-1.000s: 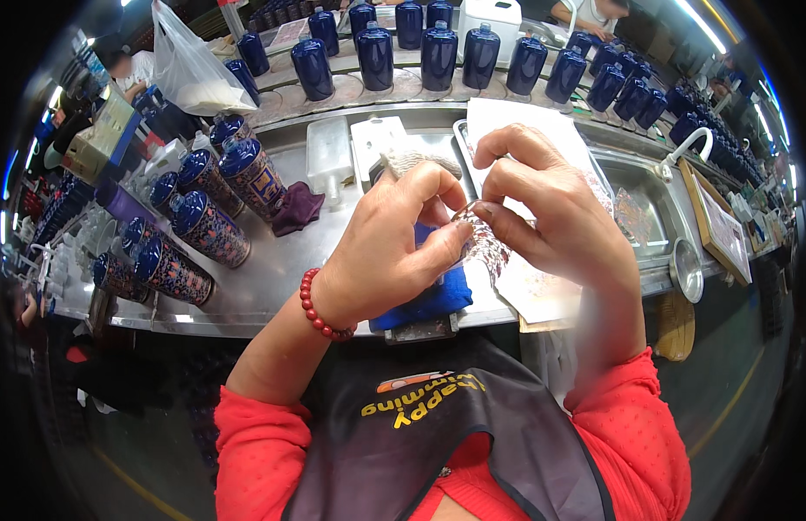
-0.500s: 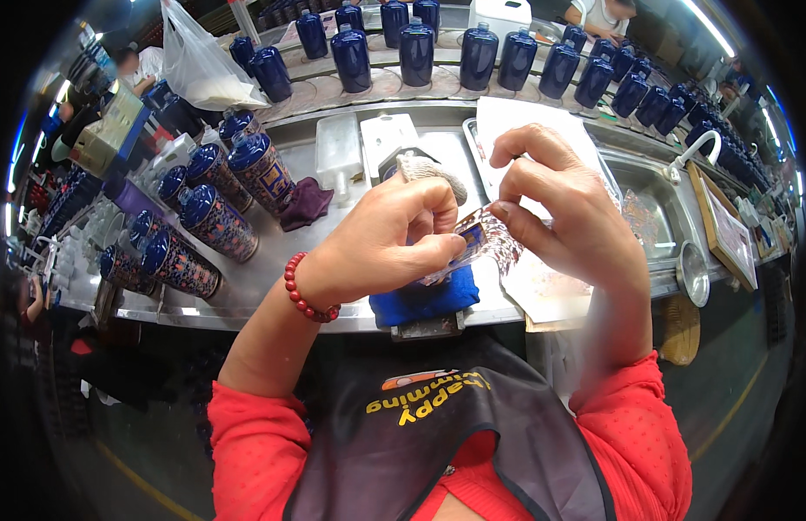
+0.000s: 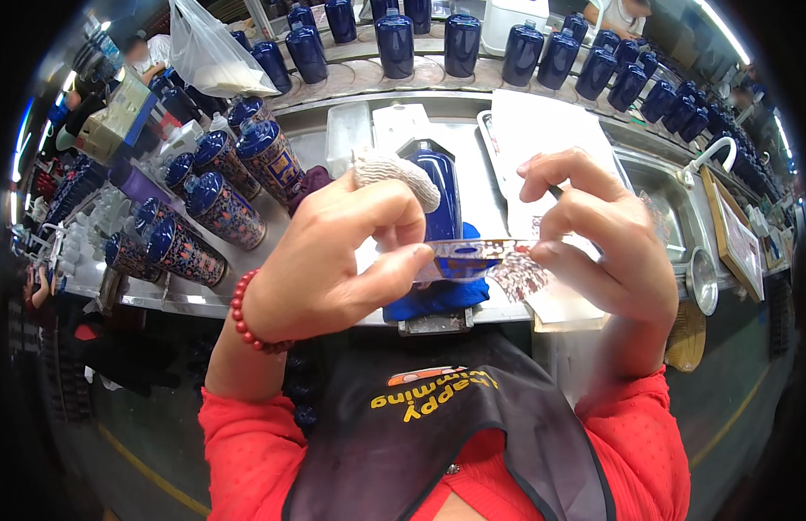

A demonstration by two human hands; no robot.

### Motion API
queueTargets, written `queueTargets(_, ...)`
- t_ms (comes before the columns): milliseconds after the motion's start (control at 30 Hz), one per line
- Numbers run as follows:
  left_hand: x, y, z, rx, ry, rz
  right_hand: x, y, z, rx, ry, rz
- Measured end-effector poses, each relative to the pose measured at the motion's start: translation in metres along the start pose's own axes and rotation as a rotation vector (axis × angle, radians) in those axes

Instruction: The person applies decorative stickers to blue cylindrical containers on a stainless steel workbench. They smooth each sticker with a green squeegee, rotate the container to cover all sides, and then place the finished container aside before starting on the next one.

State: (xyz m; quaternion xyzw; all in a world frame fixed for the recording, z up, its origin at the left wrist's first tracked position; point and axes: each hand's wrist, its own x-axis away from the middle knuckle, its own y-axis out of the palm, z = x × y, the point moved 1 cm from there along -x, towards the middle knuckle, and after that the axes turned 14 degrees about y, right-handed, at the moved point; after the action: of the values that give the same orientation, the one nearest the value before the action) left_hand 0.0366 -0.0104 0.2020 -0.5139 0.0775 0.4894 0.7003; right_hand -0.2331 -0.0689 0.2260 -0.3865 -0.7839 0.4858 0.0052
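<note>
A thin, floppy patterned decal sheet point(image 3: 472, 262) stretches between my hands. My left hand point(image 3: 338, 256) pinches its left end between thumb and bent finger. A whitish knitted cloth piece point(image 3: 396, 178) sits on or between that hand's other fingers; which, I cannot tell. My right hand point(image 3: 607, 239) pinches the sheet's right end, from which a speckled flap hangs. Something small and dark shows between its fingers, too little to name. Beyond the sheet a plain glossy blue bottle point(image 3: 445, 195) lies on a stand, neck away from me. A folded blue cloth point(image 3: 438, 303) lies at the stand's near end.
Finished-looking patterned bottles point(image 3: 225, 211) stand at left beside a purple cloth point(image 3: 311, 184). White sheets point(image 3: 551, 130) lie on a tray at right, before a sink point(image 3: 672, 217) with a faucet point(image 3: 714, 154). Plain blue bottles point(image 3: 394, 43) line the conveyor behind. Other people sit farther off.
My hands have moved apart, the left one leftward and nearer me, pulling the decal sheet taut between them. The blue bottle behind has come into view. Bottles on the conveyor have shifted.
</note>
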Motion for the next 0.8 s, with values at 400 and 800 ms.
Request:
queueTargets(400,0.008,0.041,-0.099,0.444,-0.479,0.070,-0.026,0.081,0.107,-0.139,0.210,0.099)
queueTargets(800,0.014,0.045,-0.134,0.664,-0.523,0.114,-0.037,0.106,0.143,-0.394,0.412,0.029)
